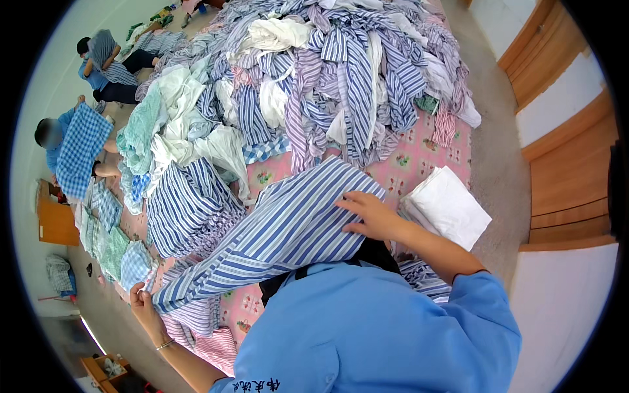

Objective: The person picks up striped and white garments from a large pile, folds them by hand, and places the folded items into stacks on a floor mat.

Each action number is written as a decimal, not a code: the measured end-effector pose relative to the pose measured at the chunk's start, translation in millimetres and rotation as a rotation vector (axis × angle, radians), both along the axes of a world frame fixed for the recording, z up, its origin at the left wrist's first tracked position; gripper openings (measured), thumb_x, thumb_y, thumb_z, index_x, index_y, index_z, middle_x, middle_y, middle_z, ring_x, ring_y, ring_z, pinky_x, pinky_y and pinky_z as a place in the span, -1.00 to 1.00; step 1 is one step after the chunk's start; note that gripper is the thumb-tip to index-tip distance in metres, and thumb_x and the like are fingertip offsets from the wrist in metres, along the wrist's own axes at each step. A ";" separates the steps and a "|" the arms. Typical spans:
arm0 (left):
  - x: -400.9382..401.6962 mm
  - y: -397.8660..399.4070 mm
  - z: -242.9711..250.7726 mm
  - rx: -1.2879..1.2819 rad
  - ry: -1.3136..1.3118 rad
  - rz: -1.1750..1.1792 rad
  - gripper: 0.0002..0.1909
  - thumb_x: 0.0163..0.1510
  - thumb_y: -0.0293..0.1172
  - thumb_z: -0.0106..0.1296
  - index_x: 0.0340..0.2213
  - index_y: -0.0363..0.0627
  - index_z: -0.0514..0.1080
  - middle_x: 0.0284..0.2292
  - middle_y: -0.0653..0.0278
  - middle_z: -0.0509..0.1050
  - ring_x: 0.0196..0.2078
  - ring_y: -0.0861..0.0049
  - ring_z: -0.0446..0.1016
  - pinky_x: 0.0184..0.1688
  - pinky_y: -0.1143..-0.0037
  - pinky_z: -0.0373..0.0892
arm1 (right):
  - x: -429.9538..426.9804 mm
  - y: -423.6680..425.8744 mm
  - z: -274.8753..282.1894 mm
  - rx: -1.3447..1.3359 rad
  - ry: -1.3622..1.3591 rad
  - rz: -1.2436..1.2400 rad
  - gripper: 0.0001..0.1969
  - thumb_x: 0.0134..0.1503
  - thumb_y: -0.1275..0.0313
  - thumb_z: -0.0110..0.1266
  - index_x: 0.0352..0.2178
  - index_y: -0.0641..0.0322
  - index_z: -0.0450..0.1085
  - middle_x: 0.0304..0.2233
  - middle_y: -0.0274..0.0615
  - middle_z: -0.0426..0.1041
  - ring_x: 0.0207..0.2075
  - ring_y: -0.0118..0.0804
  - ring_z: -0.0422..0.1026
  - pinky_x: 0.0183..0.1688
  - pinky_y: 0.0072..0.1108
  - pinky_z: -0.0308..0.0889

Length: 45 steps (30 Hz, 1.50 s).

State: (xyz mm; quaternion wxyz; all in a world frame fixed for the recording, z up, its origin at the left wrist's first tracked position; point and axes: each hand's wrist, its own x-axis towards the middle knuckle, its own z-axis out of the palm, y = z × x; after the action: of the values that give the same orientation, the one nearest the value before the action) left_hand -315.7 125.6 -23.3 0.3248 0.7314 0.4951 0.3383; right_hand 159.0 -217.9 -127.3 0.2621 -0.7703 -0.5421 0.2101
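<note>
A garment or cloth with blue, white and grey stripes (pixel 295 223) stretches slantwise across my lap. Its narrow end reaches my left hand (pixel 147 312), whose curled fingers pinch the edge at the lower left. Over the wide end, my right hand (pixel 371 213) lies with its fingers spread on the fabric. Just left of the cloth sits a stack of folded blue-and-white striped garments (pixel 189 211). Pink-and-white striped folded cloth (pixel 216 346) and a purple-striped stack (pixel 196 314) lie below, close to my left forearm.
A large heap of loose striped and white laundry (pixel 304 73) fills the far side of the pink patterned mat (pixel 410 152). Folded white cloth (pixel 447 206) lies at right. Two people at left handle a checked cloth (pixel 83 150) and a striped one (pixel 103 51). Wooden doors (pixel 572 182) line the right wall.
</note>
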 end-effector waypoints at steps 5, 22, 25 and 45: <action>32.6 10.9 43.1 -0.111 -0.271 0.120 -0.68 0.15 -0.21 -0.07 -0.22 -0.23 0.34 -0.47 0.45 0.29 -0.43 0.74 0.20 -0.33 0.71 0.16 | -46.9 0.3 15.5 0.175 -0.072 0.221 -0.20 -0.10 0.04 0.14 0.13 0.10 0.04 0.14 -0.04 0.07 0.20 -0.04 0.00 0.16 0.03 -0.18; 201.1 55.8 165.5 -0.344 -0.825 -0.134 -0.40 0.12 -0.17 -0.05 0.08 -0.28 0.11 0.15 0.04 0.05 0.12 0.43 0.18 0.05 0.48 0.26 | -53.1 2.9 -20.8 0.439 -0.146 -0.149 -0.48 -0.25 0.64 0.01 -0.13 0.17 0.34 -0.11 -0.20 0.40 -0.04 -0.18 0.34 0.06 -0.21 0.16; 186.5 57.5 158.9 -0.163 -0.710 -0.170 -0.39 0.15 -0.12 -0.11 0.10 -0.28 0.10 0.13 0.05 0.09 0.13 0.41 0.16 0.12 0.43 0.17 | -17.5 -3.2 21.0 0.570 -0.055 -0.259 -0.55 -0.25 0.66 -0.03 -0.21 0.16 0.37 -0.24 -0.12 0.43 -0.17 -0.11 0.40 -0.13 -0.46 0.31; 444.9 -24.6 134.4 -0.031 -0.299 -1.149 -0.35 0.08 -0.12 -0.06 0.09 -0.26 0.09 0.10 0.10 0.16 0.15 0.40 0.11 0.17 0.51 0.01 | -62.2 -45.0 14.3 0.277 0.696 -0.134 -0.64 -0.06 0.62 -0.15 -0.17 0.33 0.37 -0.33 -0.17 0.48 -0.25 -0.36 0.42 -0.15 -0.61 0.26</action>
State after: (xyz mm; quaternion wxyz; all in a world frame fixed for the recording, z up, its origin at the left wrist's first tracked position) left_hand 129.2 101.1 111.1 0.5327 0.8219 -0.0265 0.2002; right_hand 96.7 -263.0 -113.0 0.5452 -0.6440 -0.3922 0.3663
